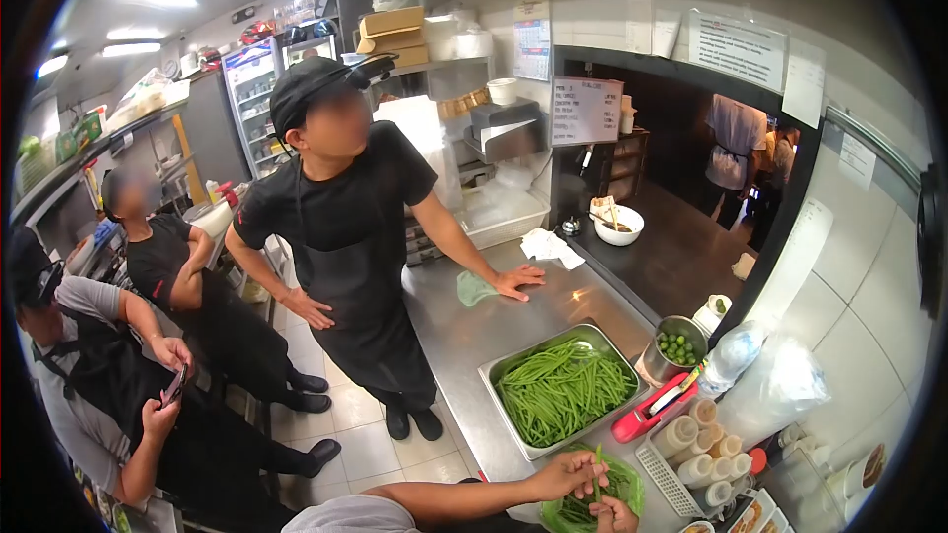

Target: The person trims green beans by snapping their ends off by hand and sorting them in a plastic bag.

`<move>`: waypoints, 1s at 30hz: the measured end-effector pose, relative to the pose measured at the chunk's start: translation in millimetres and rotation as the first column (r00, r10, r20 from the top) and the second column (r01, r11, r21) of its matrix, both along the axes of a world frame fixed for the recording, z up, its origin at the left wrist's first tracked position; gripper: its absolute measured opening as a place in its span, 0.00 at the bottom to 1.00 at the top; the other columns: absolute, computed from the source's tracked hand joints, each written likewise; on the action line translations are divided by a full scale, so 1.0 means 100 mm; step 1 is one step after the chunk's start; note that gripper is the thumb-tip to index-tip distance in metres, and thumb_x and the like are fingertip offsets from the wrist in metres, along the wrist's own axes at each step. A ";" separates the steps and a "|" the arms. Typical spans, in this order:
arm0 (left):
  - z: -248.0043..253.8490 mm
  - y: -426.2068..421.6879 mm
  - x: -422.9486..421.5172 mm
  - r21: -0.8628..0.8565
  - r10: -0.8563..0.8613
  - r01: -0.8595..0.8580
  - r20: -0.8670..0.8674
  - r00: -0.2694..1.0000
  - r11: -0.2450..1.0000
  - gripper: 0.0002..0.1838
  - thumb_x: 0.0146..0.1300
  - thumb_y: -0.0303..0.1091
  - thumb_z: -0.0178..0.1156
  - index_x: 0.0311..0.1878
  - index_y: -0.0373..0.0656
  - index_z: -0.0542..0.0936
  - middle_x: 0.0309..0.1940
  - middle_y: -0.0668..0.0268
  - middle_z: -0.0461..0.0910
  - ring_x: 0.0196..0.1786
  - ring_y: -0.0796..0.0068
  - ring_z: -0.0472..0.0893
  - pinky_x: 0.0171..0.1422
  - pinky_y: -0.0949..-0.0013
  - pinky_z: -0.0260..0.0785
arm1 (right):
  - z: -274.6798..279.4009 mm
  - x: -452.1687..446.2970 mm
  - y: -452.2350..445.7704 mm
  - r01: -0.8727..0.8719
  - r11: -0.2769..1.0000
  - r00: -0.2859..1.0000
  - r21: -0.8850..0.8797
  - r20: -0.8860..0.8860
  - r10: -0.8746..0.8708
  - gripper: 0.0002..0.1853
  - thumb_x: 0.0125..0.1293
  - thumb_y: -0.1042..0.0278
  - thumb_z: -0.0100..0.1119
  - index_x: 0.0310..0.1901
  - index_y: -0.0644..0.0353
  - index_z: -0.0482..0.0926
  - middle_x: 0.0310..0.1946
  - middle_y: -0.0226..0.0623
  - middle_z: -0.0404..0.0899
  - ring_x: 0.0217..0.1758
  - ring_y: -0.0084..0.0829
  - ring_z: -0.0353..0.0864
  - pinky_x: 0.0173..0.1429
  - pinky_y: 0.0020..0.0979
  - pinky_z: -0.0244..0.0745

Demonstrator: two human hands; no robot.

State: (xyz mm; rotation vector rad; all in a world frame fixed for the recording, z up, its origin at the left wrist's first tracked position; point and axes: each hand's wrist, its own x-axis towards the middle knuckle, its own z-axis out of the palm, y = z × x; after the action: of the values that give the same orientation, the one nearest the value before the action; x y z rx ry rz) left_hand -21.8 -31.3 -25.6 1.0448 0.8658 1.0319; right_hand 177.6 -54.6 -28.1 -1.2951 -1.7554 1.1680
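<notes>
My left hand [571, 476] comes in from the bottom, fingers pinched on a slim green bean [598, 456]. Close beside it, my right hand [616, 515] has its fingers closed at the lower end of the same bean; it is partly cut off by the frame edge. Beneath both hands is a light green plastic bag [632, 482] with green bits inside. Just beyond stands a rectangular metal tray [592, 428] heaped with long green beans [563, 390].
A red tape dispenser [647, 417], a metal pot of small green citrus [677, 347] and a basket of squeeze bottles [696, 442] stand to the right. Across the steel counter [444, 336], a co-worker [346, 207] rests a hand on it. Two other people stand at left.
</notes>
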 end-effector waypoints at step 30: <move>0.25 0.15 -0.78 0.190 0.619 -0.591 -0.159 0.769 0.784 0.14 0.69 0.40 0.56 0.45 0.38 0.80 0.32 0.68 0.84 0.27 0.87 0.74 0.32 0.81 0.68 | -0.30 0.06 0.11 0.212 0.955 0.929 -0.206 -0.260 -0.263 0.10 0.63 0.68 0.54 0.33 0.66 0.81 0.25 0.36 0.80 0.27 0.29 0.79 0.35 0.29 0.74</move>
State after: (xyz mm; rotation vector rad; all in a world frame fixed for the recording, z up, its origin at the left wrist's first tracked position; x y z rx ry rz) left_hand -100.1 -16.5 -0.8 1.0139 1.3871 1.5564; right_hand 183.9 -43.4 -58.6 -1.3228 -1.2725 1.3149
